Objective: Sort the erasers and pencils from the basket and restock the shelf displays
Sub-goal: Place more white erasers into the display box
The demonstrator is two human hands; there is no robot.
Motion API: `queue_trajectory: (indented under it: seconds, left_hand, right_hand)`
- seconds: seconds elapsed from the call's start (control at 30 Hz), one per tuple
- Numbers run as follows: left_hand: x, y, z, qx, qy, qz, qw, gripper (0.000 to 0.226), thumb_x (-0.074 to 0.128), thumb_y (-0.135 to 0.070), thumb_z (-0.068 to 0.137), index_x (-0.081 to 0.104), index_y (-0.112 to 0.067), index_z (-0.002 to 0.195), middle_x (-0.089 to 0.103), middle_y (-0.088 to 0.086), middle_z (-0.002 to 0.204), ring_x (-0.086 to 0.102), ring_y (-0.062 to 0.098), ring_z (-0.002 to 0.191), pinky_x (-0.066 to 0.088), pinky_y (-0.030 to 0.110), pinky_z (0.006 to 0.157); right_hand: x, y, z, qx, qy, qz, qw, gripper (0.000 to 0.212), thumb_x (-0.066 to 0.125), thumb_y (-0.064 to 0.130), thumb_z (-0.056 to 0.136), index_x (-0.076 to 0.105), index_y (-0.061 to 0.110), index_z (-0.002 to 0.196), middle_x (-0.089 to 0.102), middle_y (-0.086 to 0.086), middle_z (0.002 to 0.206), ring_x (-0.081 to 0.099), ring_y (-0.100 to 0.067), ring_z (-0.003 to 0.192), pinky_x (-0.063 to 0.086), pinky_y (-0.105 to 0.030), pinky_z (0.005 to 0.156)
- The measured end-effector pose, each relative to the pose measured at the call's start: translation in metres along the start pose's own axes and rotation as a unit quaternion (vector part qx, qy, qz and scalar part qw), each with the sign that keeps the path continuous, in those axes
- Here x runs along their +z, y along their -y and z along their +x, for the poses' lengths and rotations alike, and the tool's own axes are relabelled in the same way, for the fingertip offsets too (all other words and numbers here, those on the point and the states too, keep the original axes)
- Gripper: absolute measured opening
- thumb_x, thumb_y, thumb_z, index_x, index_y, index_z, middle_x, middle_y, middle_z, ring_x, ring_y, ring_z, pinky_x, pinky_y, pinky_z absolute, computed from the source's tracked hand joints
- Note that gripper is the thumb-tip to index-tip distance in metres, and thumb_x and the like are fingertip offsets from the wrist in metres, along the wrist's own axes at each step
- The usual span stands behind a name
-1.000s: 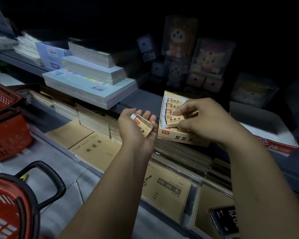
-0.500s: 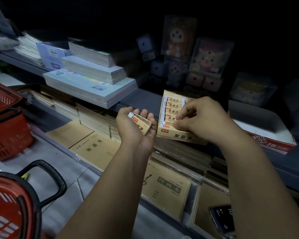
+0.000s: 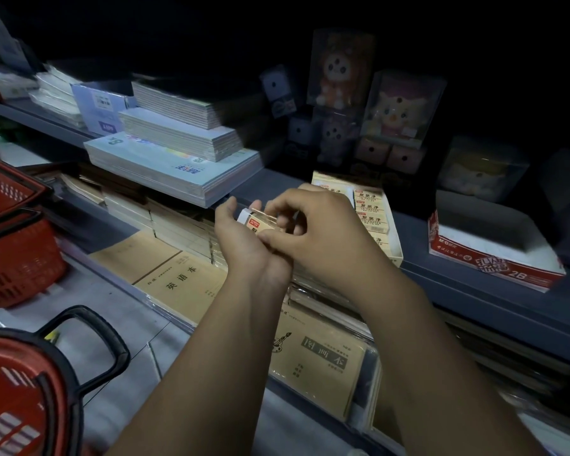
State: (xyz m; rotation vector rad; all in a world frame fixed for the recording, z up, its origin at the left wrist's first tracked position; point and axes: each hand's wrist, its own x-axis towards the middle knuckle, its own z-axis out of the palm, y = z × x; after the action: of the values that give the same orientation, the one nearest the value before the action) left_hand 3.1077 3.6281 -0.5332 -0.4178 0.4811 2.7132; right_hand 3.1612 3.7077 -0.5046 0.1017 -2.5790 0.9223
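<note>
Erasers [image 3: 255,222] lie cupped in our left hand [image 3: 244,248], just left of the display box [image 3: 394,256]. Our right hand [image 3: 323,235] pinches the top one, it seems; the light is dim. A careless lift could spill the loose ones onto the notebooks [image 3: 320,357] below the box.

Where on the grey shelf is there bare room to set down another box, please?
Bare grey shelf shows between the cream cardboard eraser box and the red-and-white 2B pencil box, and another strip between the pale blue notebook stack and the eraser box. Behind, boxed plush toys crowd it.
</note>
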Motion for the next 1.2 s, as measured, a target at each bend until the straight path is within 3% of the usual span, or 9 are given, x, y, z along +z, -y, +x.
queue_trajectory:
  seconds: [0.1,0.4,0.5,0.6,0.73,0.8,0.87,0.93,1.2]
  left_hand:
    - [0.003,-0.001,-0.003,0.005,-0.009,-0.015,1.000,0.036,0.057,-0.046,0.094,0.054,-0.011,0.104,0.056,0.006,0.078,0.050,0.017,0.053,0.051,0.026,0.058]
    - [0.000,-0.003,-0.002,-0.010,0.000,-0.029,1.000,0.051,0.044,-0.051,0.100,0.062,-0.004,0.101,0.068,0.014,0.093,0.071,0.029,0.079,0.059,0.036,0.063]
    - [-0.003,-0.003,0.003,-0.030,0.015,0.000,0.999,0.070,0.031,-0.050,0.104,0.061,0.011,0.123,0.069,0.032,0.113,0.071,0.043,0.103,0.060,0.048,0.084]
    - [-0.003,-0.004,0.005,-0.026,-0.006,-0.017,0.999,0.067,0.031,-0.047,0.105,0.057,0.008,0.132,0.065,0.033,0.124,0.066,0.044,0.116,0.053,0.051,0.101]
    - [0.002,-0.002,0.000,0.002,-0.038,-0.057,0.998,0.046,0.042,-0.041,0.105,0.063,-0.004,0.122,0.070,0.018,0.115,0.069,0.032,0.105,0.058,0.044,0.083]
    - [0.001,-0.002,-0.001,0.001,-0.043,-0.069,0.997,0.041,0.045,-0.039,0.104,0.064,-0.005,0.117,0.068,0.014,0.104,0.068,0.028,0.098,0.056,0.040,0.087]
    - [-0.002,-0.001,-0.003,-0.008,-0.036,-0.066,0.997,0.036,0.047,-0.037,0.103,0.063,-0.006,0.113,0.065,0.011,0.097,0.064,0.025,0.086,0.054,0.034,0.077]
    - [-0.006,0.000,-0.005,-0.016,-0.039,-0.070,0.997,0.032,0.049,-0.034,0.102,0.063,-0.007,0.113,0.064,0.010,0.096,0.062,0.025,0.082,0.052,0.033,0.071]
    - [-0.008,0.008,-0.010,-0.023,-0.046,-0.037,0.998,0.021,0.047,-0.021,0.096,0.061,-0.008,0.104,0.063,0.009,0.091,0.062,0.025,0.077,0.053,0.031,0.073]
  right_hand:
    - [0.005,0.000,0.002,0.010,-0.014,-0.009,1.000,0.019,0.084,0.025,0.078,0.076,0.023,0.095,0.059,0.009,0.087,0.053,0.000,0.071,0.041,-0.014,0.067]
    - [0.006,-0.004,0.006,0.070,-0.023,0.065,0.995,0.007,0.082,0.020,0.083,0.076,0.023,0.085,0.066,0.009,0.076,0.058,0.002,0.060,0.042,-0.009,0.057]
    - [0.005,-0.006,0.009,0.091,-0.036,0.118,0.988,0.006,0.078,0.019,0.087,0.073,0.021,0.086,0.068,0.007,0.072,0.060,0.001,0.057,0.048,-0.020,0.055]
    - [0.000,-0.008,0.010,0.098,-0.056,0.146,0.983,0.005,0.076,0.017,0.089,0.072,0.020,0.087,0.070,0.003,0.079,0.064,-0.003,0.064,0.052,-0.029,0.061]
    - [-0.010,-0.013,0.007,0.110,-0.080,0.147,0.980,0.007,0.072,0.017,0.092,0.072,0.024,0.088,0.073,0.003,0.086,0.072,-0.013,0.078,0.062,-0.041,0.075]
    - [-0.017,-0.017,0.004,0.113,-0.086,0.131,0.981,0.008,0.071,0.018,0.093,0.073,0.026,0.089,0.073,0.007,0.087,0.071,-0.010,0.079,0.062,-0.038,0.076]
    - [-0.025,-0.022,0.000,0.117,-0.091,0.096,0.984,0.008,0.069,0.020,0.094,0.073,0.027,0.091,0.070,0.010,0.087,0.068,-0.005,0.080,0.059,-0.030,0.074]
    - [-0.034,-0.028,-0.005,0.124,-0.108,0.070,0.984,0.007,0.069,0.022,0.095,0.073,0.026,0.092,0.069,0.012,0.089,0.067,-0.007,0.084,0.057,-0.033,0.077]
    - [-0.067,-0.052,-0.024,0.179,-0.147,0.023,0.973,0.011,0.063,0.022,0.098,0.070,0.028,0.092,0.067,0.012,0.093,0.066,-0.011,0.082,0.054,-0.030,0.068]
